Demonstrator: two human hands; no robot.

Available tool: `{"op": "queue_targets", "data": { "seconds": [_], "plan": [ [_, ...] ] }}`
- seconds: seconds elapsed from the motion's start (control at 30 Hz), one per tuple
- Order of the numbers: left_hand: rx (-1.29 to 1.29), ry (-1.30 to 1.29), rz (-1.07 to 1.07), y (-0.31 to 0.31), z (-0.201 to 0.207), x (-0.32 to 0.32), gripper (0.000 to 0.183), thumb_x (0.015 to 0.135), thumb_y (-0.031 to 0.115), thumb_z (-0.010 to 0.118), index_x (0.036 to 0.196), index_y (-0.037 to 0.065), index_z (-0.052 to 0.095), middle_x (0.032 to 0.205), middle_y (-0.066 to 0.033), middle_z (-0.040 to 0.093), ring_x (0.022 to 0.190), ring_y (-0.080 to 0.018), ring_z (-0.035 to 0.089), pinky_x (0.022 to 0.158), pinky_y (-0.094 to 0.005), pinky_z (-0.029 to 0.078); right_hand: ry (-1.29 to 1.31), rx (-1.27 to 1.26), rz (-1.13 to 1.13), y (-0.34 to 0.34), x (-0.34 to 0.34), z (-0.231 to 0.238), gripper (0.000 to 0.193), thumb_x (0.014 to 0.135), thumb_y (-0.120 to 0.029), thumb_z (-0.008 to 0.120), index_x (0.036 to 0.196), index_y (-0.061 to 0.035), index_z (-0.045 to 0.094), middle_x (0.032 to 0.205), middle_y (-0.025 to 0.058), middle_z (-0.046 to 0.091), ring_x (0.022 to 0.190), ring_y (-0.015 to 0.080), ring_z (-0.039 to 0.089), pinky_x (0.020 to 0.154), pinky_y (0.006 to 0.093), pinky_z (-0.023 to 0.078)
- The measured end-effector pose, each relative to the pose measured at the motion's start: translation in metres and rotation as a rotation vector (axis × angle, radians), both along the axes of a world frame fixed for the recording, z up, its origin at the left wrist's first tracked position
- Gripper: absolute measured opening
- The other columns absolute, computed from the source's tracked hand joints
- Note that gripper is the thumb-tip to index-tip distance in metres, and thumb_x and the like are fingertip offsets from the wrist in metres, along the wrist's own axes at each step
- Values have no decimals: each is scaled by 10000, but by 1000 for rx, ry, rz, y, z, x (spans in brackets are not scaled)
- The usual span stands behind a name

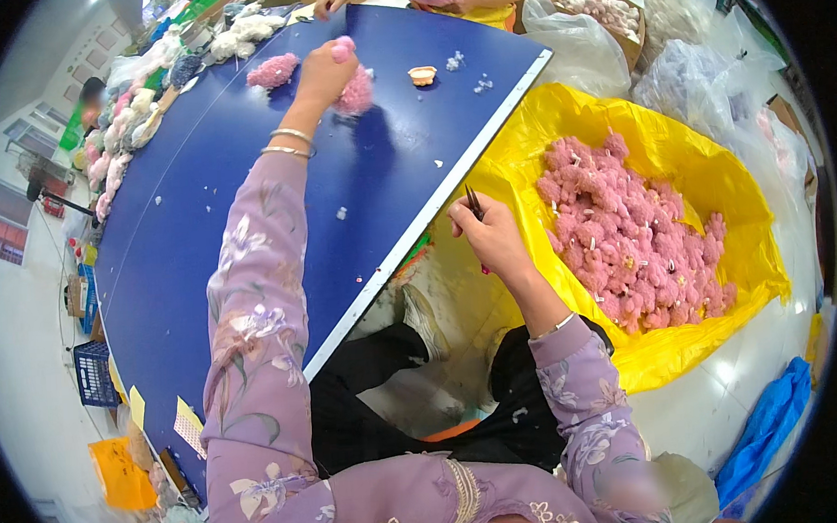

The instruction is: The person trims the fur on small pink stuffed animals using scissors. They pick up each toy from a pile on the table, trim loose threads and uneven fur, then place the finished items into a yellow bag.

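Over the far part of the blue table (243,166), my left hand (326,77) is closed on a fluffy pink plush toy (355,92), whose paler pink part shows above my fingers. Left of it lies a second pink plush piece (273,71). My right hand (493,237) is beside the table's pale edge, with its fingers wrapped round dark tweezers (473,203), tips pointing up. Close to that hand is a yellow plastic liner (736,188) holding a heap of small pink plush toys (626,241).
A small orange-rimmed container (422,76) and white stuffing tufts (454,62) lie on the table. Several plush toys (127,125) line its far left edge. Across from me, another person's hand (331,3) reaches in. Clear plastic bags (578,49) and a box of pale pieces (599,10) stand beyond.
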State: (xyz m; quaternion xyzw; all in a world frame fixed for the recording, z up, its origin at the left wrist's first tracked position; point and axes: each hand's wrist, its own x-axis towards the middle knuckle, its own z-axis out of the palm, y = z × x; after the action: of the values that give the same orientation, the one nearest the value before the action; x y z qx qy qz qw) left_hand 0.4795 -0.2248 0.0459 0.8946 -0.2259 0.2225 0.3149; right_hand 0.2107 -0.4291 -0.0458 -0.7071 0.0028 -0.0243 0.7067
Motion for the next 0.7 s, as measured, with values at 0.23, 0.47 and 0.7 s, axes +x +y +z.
{"op": "queue_targets", "data": {
  "seconds": [0.23,0.47,0.7],
  "plan": [
    [-323,461,-197,-4,-16,-42,276,889,227,666,1068,17,664,959,-30,676,818,-78,604,729,-236,502,-12,-34,9,8,5,3,217,887,-196,569,772,-13,591,646,-6,564,605,76,493,556,255,396],
    [-658,590,-402,-23,-12,-69,286,902,195,654,1116,8,620,990,-57,671,816,-81,610,656,-214,512,-40,39,-69,-3,11,-5,236,923,-223,546,824,-15,596,680,-1,583,572,66,464,523,241,364],
    [-922,735,-572,-37,-9,-128,325,925,168,618,1201,4,562,1105,-101,641,874,-126,634,674,-237,540,73,321,-173,-30,13,19,333,946,-307,534,1079,-5,581,912,77,649,421,22,323,382,209,240]
  ]
}}
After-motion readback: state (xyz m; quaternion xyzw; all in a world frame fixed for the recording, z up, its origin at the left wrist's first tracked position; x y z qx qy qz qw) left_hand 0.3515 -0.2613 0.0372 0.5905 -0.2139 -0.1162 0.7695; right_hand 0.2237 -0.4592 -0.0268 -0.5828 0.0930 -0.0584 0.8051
